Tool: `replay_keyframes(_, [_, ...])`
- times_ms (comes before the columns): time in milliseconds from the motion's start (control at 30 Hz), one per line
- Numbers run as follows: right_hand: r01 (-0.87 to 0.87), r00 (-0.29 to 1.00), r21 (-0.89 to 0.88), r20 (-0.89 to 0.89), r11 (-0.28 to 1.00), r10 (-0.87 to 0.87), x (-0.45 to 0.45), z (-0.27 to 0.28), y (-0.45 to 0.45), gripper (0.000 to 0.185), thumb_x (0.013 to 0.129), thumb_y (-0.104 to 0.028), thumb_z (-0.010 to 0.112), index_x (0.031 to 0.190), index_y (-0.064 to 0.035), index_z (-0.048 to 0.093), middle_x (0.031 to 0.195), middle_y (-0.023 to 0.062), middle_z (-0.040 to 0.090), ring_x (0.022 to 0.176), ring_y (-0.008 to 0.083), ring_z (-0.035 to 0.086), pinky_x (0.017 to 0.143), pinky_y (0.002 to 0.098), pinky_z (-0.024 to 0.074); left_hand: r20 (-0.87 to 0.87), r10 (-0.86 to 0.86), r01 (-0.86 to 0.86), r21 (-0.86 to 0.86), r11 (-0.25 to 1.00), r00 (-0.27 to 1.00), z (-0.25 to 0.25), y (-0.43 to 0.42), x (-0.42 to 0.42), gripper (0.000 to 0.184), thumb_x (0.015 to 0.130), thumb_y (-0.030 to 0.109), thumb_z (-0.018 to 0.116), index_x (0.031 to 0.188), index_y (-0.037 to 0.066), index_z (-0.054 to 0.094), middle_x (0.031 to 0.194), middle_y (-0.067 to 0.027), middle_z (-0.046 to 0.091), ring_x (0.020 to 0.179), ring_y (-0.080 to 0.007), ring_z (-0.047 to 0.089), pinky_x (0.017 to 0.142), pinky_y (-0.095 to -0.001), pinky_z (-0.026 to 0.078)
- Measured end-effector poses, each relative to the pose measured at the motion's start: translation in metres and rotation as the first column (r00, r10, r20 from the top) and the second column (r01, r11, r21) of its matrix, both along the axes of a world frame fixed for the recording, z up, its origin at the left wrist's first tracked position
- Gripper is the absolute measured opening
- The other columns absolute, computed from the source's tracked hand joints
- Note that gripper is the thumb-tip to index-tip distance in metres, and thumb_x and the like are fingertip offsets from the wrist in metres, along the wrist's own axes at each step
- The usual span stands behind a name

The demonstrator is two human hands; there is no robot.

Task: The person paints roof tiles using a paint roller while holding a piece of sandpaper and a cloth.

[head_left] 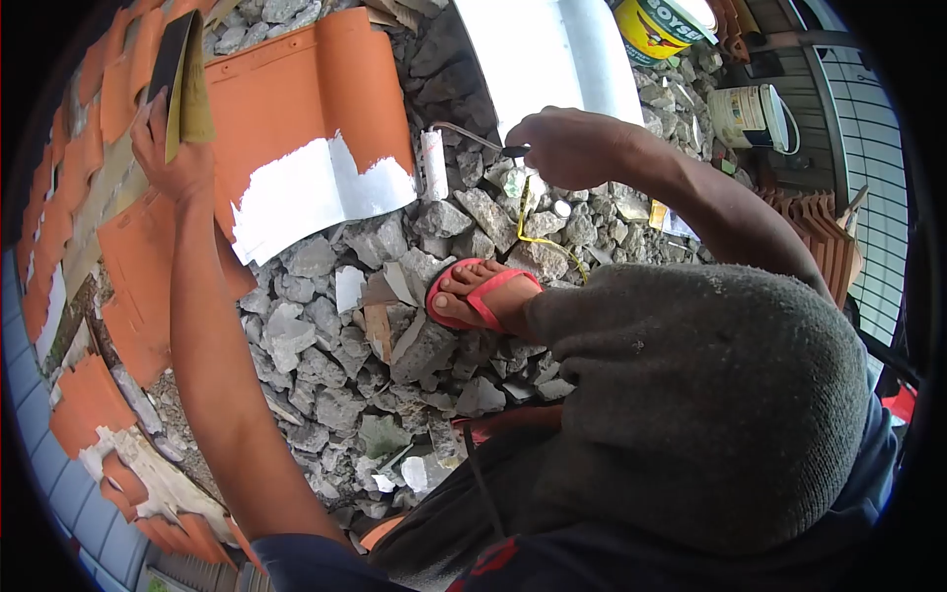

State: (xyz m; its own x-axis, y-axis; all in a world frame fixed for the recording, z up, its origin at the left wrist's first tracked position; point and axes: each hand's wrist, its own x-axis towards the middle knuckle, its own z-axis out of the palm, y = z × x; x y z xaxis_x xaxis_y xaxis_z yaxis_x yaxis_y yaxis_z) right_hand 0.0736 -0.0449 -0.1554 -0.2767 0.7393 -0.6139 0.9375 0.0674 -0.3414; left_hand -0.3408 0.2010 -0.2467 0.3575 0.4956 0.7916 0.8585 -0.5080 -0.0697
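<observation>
My left hand (176, 158) is closed on a folded piece of dark and tan sheet (183, 89) at the upper left. In my right hand (564, 148), near the top centre, is the black handle of a small paint roller (434, 165). The roller's white sleeve stands beside the right edge of an orange roof tile (306, 99). White paint (306, 192) covers the lower part of that tile, with a ragged edge against the orange. A white curved tile (552, 54) lies beyond my right hand.
Broken concrete rubble (335, 365) covers the ground around my sandalled foot (483, 296). Orange tiles (133, 286) line the left side. A labelled paint bucket (659, 30) and a tipped white bucket (750, 118) are at the upper right. A yellow cord (538, 239) lies on the stones.
</observation>
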Motion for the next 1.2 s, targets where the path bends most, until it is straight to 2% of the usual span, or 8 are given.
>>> replay_keyframes(433, [-0.002,0.999,0.033,0.036,0.999,0.001,-0.004,0.000,0.009,0.021,0.092,-0.005,0.061,0.109,0.0037,0.069,0.091,0.0240,0.072,0.089,0.0378,0.073,0.080,0.0485,0.0549,0.146,0.006,0.014,-0.131,0.991,0.989,-0.010,0.006,-0.002,0.036,0.090,0.027,0.073,0.123,0.015,0.069,0.119,0.0052,0.070,0.108,-0.0209,0.062,0.098,-0.0395,0.051])
replay_keyframes(533, [0.044,0.999,-0.021,0.023,0.999,-0.044,-0.010,0.002,0.008,0.025,0.093,-0.005,0.061,0.114,0.0034,0.069,0.092,0.0238,0.073,0.090,0.0367,0.073,0.080,0.0481,0.0551,0.018,0.047,-0.046,-0.047,0.998,0.999,-0.013,0.006,-0.007,0.036,0.091,0.029,0.073,0.124,0.015,0.069,0.119,0.0057,0.070,0.109,-0.0202,0.062,0.098,-0.0389,0.051])
replay_keyframes(633, [-0.028,1.000,0.014,0.001,1.000,0.028,-0.007,-0.009,0.003,0.024,0.094,-0.006,0.063,0.115,0.0039,0.069,0.093,0.0242,0.073,0.089,0.0367,0.074,0.080,0.0479,0.0551,0.038,0.095,-0.092,-0.073,0.993,0.995,-0.017,0.005,-0.009,0.036,0.091,0.030,0.072,0.124,0.015,0.069,0.118,0.0057,0.070,0.108,-0.0205,0.062,0.099,-0.0385,0.050])
replay_keyframes(667, [0.014,1.000,0.015,-0.022,1.000,-0.014,-0.008,-0.012,0.000,0.019,0.090,-0.004,0.062,0.106,0.0046,0.068,0.088,0.0239,0.072,0.086,0.0381,0.073,0.076,0.0477,0.0552,0.042,0.093,-0.090,-0.075,0.993,0.995,-0.019,0.005,-0.009,0.036,0.091,0.030,0.072,0.124,0.015,0.069,0.118,0.0057,0.070,0.108,-0.0205,0.062,0.099,-0.0385,0.050])
replay_keyframes(733, [0.056,0.998,0.012,-0.042,0.998,-0.055,-0.012,-0.012,-0.002,0.014,0.086,-0.002,0.060,0.096,0.0054,0.067,0.083,0.0236,0.071,0.083,0.0394,0.072,0.072,0.0476,0.0553,0.075,0.022,-0.020,-0.033,0.999,0.997,-0.021,0.005,-0.011,0.037,0.091,0.029,0.073,0.125,0.015,0.069,0.117,0.0038,0.070,0.106,-0.0218,0.063,0.097,-0.0389,0.051])
replay_keyframes(800, [0.045,0.999,-0.069,0.009,0.997,-0.045,-0.015,-0.009,0.000,0.028,0.095,-0.006,0.064,0.121,0.0037,0.068,0.096,0.0245,0.074,0.088,0.0378,0.074,0.079,0.0467,0.0557,0.146,0.025,-0.014,-0.070,0.997,0.989,-0.024,0.002,-0.011,0.037,0.091,0.028,0.073,0.124,0.014,0.069,0.115,0.0028,0.070,0.105,-0.0227,0.063,0.095,-0.0395,0.052])
replay_keyframes(1167, [0.124,0.991,-0.105,-0.039,0.987,-0.129,-0.025,-0.014,-0.005,0.028,0.097,-0.004,0.060,0.123,0.0025,0.067,0.095,0.0258,0.073,0.086,0.0363,0.074,0.074,0.0475,0.0549,0.239,0.021,0.012,-0.136,0.991,0.971,-0.033,0.008,-0.018,0.026,0.088,0.026,0.077,0.104,0.007,0.069,0.103,-0.0041,0.069,0.102,-0.0276,0.064,0.086,-0.0411,0.054])
replay_keyframes(1200, [0.131,0.989,-0.106,-0.054,0.986,-0.138,-0.026,-0.019,-0.008,0.027,0.096,-0.004,0.060,0.121,0.0031,0.066,0.094,0.0262,0.073,0.086,0.0370,0.073,0.073,0.0482,0.0542,0.351,0.017,0.050,-0.180,0.982,0.936,-0.036,0.009,-0.019,0.027,0.089,0.027,0.076,0.105,0.006,0.069,0.103,-0.0061,0.068,0.100,-0.0292,0.065,0.085,-0.0411,0.054])
